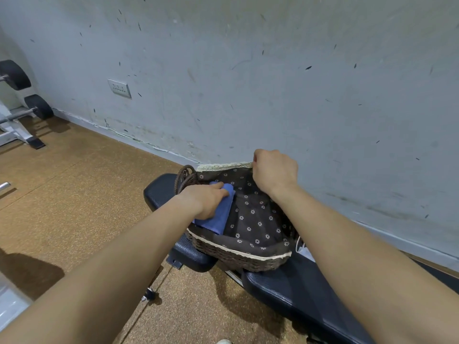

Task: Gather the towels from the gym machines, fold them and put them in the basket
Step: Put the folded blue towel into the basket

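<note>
A brown wicker basket (238, 259) with a dark flowered cloth lining (258, 219) stands on a black padded gym bench (293, 286). A folded blue towel (218, 214) lies inside the basket at its left side. My left hand (208, 199) lies on top of the towel with its fingers stretched along it. At the far rim my right hand (274, 170) pinches the lining's lace edge and holds it up.
A scuffed grey wall (248, 83) stands right behind the bench. The floor (74, 207) is brown cork. A barbell rack with black weight plates (15, 75) stands at the far left. Something white (304, 252) lies on the bench beside the basket.
</note>
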A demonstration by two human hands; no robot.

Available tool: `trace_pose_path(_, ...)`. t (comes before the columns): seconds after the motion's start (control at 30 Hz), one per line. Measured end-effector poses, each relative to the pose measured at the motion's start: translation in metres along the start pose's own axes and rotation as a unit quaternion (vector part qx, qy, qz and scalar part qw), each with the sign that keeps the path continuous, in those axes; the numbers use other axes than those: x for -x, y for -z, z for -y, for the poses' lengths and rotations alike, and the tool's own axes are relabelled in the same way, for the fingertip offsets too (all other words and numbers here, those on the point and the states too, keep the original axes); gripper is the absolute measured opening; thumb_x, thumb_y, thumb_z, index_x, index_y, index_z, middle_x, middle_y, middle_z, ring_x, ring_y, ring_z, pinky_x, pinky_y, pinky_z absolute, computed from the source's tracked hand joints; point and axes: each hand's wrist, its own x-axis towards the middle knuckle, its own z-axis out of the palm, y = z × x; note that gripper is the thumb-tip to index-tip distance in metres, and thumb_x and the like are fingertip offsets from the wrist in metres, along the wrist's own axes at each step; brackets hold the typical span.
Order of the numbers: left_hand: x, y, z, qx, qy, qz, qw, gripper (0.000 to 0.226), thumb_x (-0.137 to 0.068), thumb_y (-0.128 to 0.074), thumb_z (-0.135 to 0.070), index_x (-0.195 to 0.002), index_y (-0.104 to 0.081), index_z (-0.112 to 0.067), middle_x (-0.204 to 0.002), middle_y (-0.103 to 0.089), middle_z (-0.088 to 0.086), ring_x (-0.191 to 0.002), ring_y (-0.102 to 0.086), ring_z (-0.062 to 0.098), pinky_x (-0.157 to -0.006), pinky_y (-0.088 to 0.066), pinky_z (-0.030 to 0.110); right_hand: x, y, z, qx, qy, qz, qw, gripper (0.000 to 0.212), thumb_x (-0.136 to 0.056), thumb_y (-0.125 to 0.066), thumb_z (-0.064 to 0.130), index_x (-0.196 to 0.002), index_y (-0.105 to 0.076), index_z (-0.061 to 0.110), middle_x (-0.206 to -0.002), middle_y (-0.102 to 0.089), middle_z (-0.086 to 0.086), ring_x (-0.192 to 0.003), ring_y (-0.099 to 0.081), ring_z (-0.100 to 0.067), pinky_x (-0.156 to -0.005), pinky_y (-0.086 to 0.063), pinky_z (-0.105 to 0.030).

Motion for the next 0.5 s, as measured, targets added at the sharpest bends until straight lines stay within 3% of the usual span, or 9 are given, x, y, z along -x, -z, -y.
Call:
trace_pose_path(0.07, 0.000, 0.003, -0.004, -0.007, 0.010, -0.003, 1.000, 0.061, -0.090, -0.057, -0.012, -0.147, -0.036, -0.025, -0.161, -0.022, 0.002, -0.131, -0.048, 0.031, -0.085, -0.051, 0.045, 0.006, -0.002, 0.003, -0.018, 0.007, -0.026, 0.999, 0.028, -0.091, -0.050, 0.011, -0.118, -0.056, 0.017, -0.098, -0.068, -0.007, -0.086, -0.066, -0.036, -0.061, -0.035, -0.032)
trace_pose_path(0.13, 0.002, 0.004, -0.010, -0.044, 0.015, -0.060, 0.997, 0.051, -0.089, -0.060, -0.013, -0.137, -0.046, -0.021, -0.138, -0.042, 0.006, -0.121, -0.052, 0.030, -0.077, -0.051, 0.043, 0.017, -0.004, 0.006, -0.041, 0.025, -0.062, 0.997, 0.026, -0.091, -0.049, 0.013, -0.117, -0.051, 0.015, -0.094, -0.068, -0.005, -0.080, -0.066, -0.036, -0.058, -0.036, -0.033)
trace_pose_path(0.2, 0.003, 0.002, -0.014, -0.061, 0.011, -0.119, 0.991, 0.043, -0.090, -0.060, -0.013, -0.131, -0.051, -0.019, -0.124, -0.046, 0.007, -0.115, -0.051, 0.029, -0.075, -0.050, 0.042, 0.029, -0.006, 0.008, -0.055, 0.051, -0.053, 0.996, 0.020, -0.090, -0.048, 0.016, -0.110, -0.052, 0.017, -0.092, -0.067, -0.004, -0.080, -0.065, -0.037, -0.058, -0.036, -0.034)
trace_pose_path(0.33, 0.002, -0.001, -0.009, 0.012, 0.007, -0.068, 0.998, 0.048, -0.092, -0.052, -0.012, -0.137, -0.054, -0.028, -0.132, -0.050, 0.004, -0.118, -0.056, 0.030, -0.087, -0.052, 0.045, 0.048, -0.007, 0.006, -0.064, 0.076, 0.020, 0.995, 0.015, -0.090, -0.051, 0.023, -0.103, -0.058, 0.021, -0.095, -0.069, -0.006, -0.087, -0.064, -0.037, -0.062, -0.034, -0.034)
trace_pose_path(0.5, 0.026, 0.020, -0.015, 0.076, 0.021, -0.072, 0.994, 0.047, -0.093, -0.055, -0.030, -0.139, -0.052, -0.026, -0.139, -0.053, 0.004, -0.123, -0.053, 0.026, -0.098, -0.048, 0.041, 0.066, 0.017, -0.002, -0.083, 0.041, 0.039, 0.995, 0.016, -0.090, -0.049, 0.022, -0.102, -0.060, 0.024, -0.099, -0.069, -0.005, -0.090, -0.064, -0.035, -0.065, -0.039, -0.034)
